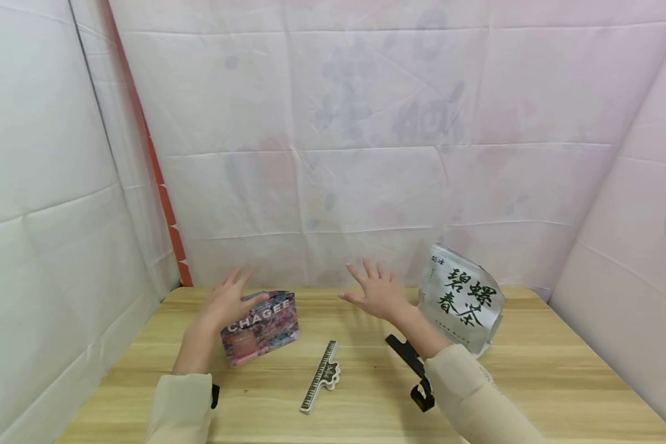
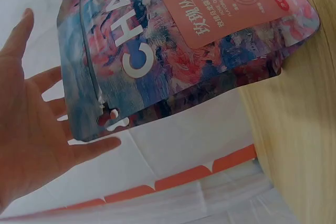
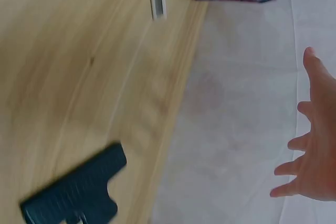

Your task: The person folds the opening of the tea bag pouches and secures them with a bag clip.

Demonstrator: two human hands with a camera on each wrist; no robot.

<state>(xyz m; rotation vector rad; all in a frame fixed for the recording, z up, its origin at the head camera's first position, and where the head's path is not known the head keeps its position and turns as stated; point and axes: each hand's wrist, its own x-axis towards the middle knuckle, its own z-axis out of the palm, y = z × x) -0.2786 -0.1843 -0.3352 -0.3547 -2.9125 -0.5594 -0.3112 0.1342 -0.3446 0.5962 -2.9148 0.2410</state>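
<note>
Fingers spread, my left hand (image 1: 224, 307) is raised beside a colourful CHAGEE pouch (image 1: 269, 333) that stands on the table at the left. In the left wrist view the pouch (image 2: 152, 77) hides part of the fingers; I cannot tell whether they touch it. My right hand (image 1: 380, 295) is held up with spread fingers and nothing in it. Nearest to it on the right stands a silver tea bag (image 1: 449, 308) with green Chinese characters. A black clip (image 1: 404, 354) lies below the right forearm. Between the arms lies a sealing clip with a piano-key pattern (image 1: 319, 377).
The wooden table (image 1: 361, 394) is enclosed by white cloth at the back (image 1: 366, 185) and both sides. An orange-red strip (image 1: 169, 203) runs down the back left corner. A small black coiled item (image 1: 422, 394) sits by the right sleeve.
</note>
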